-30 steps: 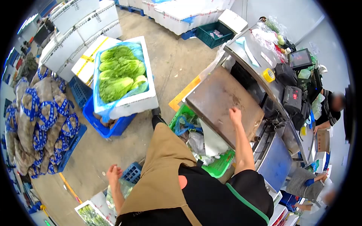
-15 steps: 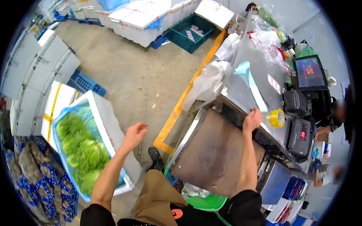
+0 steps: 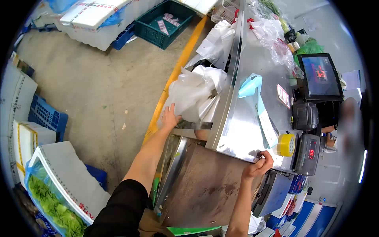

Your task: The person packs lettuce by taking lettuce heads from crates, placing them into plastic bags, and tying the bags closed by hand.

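Left hand (image 3: pixel 170 117) with fingers spread and open, their tips against or just beside the white plastic bags (image 3: pixel 193 93), which lie in a loose heap beyond them, alongside the worktop (image 3: pixel 244 132). Right hand (image 3: pixel 257 166) with fingers curled at the near corner of the worktop; whether they grip anything cannot be told. The bags are thin and crumpled together, so a pull on one could plausibly drag out several, or tear one against the metal edge. Just beyond the right fingers, the end of the pale blue strip (image 3: pixel 262 118) lies near the roll of tape (image 3: pixel 286 145); a sideways sweep of that hand might shift either, and the bare corner could scrape the knuckles.
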Demonstrator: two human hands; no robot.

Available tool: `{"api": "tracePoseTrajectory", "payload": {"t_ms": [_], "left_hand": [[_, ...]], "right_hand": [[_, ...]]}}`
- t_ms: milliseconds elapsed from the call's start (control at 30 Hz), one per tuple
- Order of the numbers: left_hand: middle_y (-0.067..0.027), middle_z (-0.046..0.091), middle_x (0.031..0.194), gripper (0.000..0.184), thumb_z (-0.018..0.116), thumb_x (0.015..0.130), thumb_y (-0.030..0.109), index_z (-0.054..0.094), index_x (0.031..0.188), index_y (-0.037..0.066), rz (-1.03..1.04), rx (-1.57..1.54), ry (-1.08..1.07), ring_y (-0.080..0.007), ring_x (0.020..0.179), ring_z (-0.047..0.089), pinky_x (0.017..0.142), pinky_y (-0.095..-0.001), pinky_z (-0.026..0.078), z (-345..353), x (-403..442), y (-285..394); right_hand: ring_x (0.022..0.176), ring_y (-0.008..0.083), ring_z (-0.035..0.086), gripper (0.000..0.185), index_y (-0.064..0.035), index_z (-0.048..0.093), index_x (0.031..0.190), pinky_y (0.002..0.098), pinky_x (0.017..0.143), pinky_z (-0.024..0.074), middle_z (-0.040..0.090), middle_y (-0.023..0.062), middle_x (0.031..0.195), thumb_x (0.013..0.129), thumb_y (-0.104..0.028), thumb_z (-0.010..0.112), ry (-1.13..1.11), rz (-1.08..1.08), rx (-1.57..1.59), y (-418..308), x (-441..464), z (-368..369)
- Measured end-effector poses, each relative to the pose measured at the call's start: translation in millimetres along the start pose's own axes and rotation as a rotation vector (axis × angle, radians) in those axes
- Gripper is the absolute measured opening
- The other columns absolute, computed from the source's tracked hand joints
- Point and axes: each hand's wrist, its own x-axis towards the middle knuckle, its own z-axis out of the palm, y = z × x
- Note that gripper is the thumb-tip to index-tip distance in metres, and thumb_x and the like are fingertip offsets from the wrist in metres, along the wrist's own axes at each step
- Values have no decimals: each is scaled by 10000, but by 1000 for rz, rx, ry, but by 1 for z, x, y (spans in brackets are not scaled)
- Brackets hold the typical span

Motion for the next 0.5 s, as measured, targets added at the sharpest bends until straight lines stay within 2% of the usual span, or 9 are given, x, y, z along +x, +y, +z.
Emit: {"api": "tracePoseTrajectory", "payload": {"t_ms": [67, 133, 200, 300, 333, 400, 433, 467, 500], "left_hand": [[-177, 597, 1016, 453, 639, 807, 250, 496, 1214, 114, 64, -77, -27, -368, 1046, 543, 883, -495, 418, 22, 29, -17], [-197, 608, 976, 318, 571, 852, 226, 536, 1134, 85, 61, -209, 8, -390, 999, 555, 845, -497, 433, 10, 35, -37], [-216, 618, 932, 225, 505, 885, 205, 570, 1042, 57, 10, -405, 111, -420, 942, 565, 809, -502, 444, -30, 29, -47], [-261, 618, 870, 201, 480, 886, 186, 568, 989, 37, 306, -400, 145, -473, 819, 574, 747, -512, 465, -126, -6, -55], [-268, 615, 851, 191, 474, 886, 180, 568, 972, 37, 317, -266, 22, -473, 800, 577, 730, -519, 466, -163, -24, -47], [-282, 611, 812, 175, 462, 887, 167, 567, 937, 36, 323, 8, -223, -472, 763, 584, 695, -534, 469, -248, -69, -22], [-278, 610, 808, 180, 458, 889, 162, 564, 957, 33, 354, 112, -248, -470, 760, 581, 693, -531, 465, -288, -91, -3], [-273, 610, 803, 187, 454, 891, 156, 561, 977, 29, 382, 215, -266, -468, 758, 578, 690, -529, 461, -324, -113, 20], [-268, 610, 799, 196, 449, 894, 151, 558, 997, 25, 402, 312, -283, -467, 756, 576, 687, -526, 457, -357, -137, 35]], "right_hand": [[826, 256, 506, 214, 9, 573, 914, 368, 756, 404, 570, 134, 893, 841, -91, 399, -4, 4, 13, 3, -1, 0], [824, 260, 510, 211, 10, 575, 920, 371, 758, 401, 575, 133, 885, 837, -87, 407, -21, -17, 1, 1, 0, -1], [817, 264, 516, 206, 9, 578, 921, 374, 760, 395, 583, 129, 873, 831, -83, 418, -31, -24, -21, 1, 1, -3], [806, 273, 528, 191, 2, 584, 918, 379, 771, 384, 595, 124, 850, 819, -77, 441, -48, -52, -69, -1, 6, -8], [800, 276, 540, 181, -7, 590, 914, 379, 781, 374, 603, 120, 837, 813, -75, 456, -49, -27, -88, -4, 7, -9], [854, 290, 534, 225, 7, 584, 998, 385, 814, 372, 600, 133, 912, 826, -70, 460, -123, 46, -101, -8, 10, -16], [872, 297, 528, 248, 16, 575, 1042, 390, 828, 372, 597, 142, 956, 835, -65, 464, -146, 61, -107, -15, 14, -19], [958, 324, 521, 294, 30, 542, 1123, 417, 897, 373, 577, 166, 1053, 843, -50, 495, -129, 252, -19, -26, 15, -21], [1019, 343, 514, 327, 34, 525, 1157, 413, 943, 375, 566, 172, 1098, 839, -43, 532, -21, 330, 208, -42, 22, -22]]}}
